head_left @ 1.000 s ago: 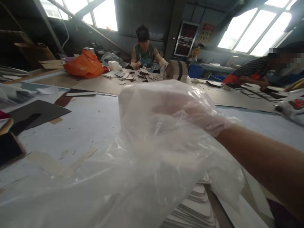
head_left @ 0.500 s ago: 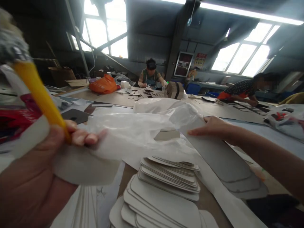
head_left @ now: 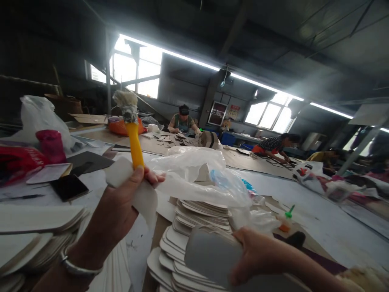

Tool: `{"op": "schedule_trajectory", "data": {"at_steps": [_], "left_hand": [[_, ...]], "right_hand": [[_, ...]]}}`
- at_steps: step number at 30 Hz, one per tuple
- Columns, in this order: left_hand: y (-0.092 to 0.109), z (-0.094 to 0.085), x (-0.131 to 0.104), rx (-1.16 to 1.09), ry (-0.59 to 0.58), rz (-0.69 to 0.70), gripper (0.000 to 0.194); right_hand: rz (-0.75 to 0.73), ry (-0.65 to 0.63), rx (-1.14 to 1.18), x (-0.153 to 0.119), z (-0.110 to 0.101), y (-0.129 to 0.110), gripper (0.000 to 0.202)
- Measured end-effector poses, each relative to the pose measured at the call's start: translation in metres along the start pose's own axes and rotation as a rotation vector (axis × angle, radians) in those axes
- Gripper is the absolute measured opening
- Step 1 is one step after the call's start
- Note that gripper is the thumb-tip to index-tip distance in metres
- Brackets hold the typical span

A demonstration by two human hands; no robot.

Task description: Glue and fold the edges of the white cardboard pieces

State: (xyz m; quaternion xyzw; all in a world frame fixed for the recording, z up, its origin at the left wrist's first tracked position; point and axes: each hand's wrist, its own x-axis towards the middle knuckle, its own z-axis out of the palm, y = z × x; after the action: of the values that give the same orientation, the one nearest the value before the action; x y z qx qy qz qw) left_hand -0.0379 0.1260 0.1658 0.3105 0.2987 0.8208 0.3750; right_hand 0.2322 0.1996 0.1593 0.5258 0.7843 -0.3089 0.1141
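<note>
My left hand is closed around the yellow handle of a brush, bristles up and coated in pale paste. A thin whitish rounded piece is held in the same hand. My fingertips are beside a clear plastic sheet; whether they touch it I cannot tell. Low on the right, my right hand grips grey boards with rounded corners. They overlap the front of a fanned stack of similar pale boards, and how many are held is unclear.
More board stacks lie left, near a black phone and a magenta cup. A green-tipped bottle is on the right. Across the table a person works among scattered pieces; another person leans in at right.
The grey boards in my right hand came down and toward me, over the front stack. My left hand and brush appear lower, farther right and smaller. The view has tilted up.
</note>
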Motion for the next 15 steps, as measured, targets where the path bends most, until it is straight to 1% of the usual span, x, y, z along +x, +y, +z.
{"op": "schedule_trajectory", "data": {"at_steps": [2,3,5,8,13,15], "left_hand": [[0.002,0.002,0.0,-0.013,0.007,-0.009,0.011],[0.002,0.003,0.001,-0.01,0.011,-0.011,0.012],[0.003,0.005,0.004,0.005,0.004,-0.023,0.015],[0.002,0.008,0.011,0.011,-0.004,-0.005,0.017],[-0.008,0.017,0.031,0.023,0.001,0.072,0.015],[-0.014,0.022,0.039,0.041,0.01,0.093,0.014]], "right_hand": [[-0.028,0.006,-0.142,0.014,0.013,-0.014,0.045],[-0.043,0.01,-0.192,0.025,0.016,-0.019,0.047],[-0.093,0.007,-0.225,0.052,0.013,-0.025,0.051],[-0.156,0.0,-0.206,0.1,-0.005,-0.028,0.058],[-0.197,0.01,-0.185,0.177,-0.04,-0.026,0.076],[-0.211,0.047,-0.173,0.201,-0.054,-0.024,0.074]]}}
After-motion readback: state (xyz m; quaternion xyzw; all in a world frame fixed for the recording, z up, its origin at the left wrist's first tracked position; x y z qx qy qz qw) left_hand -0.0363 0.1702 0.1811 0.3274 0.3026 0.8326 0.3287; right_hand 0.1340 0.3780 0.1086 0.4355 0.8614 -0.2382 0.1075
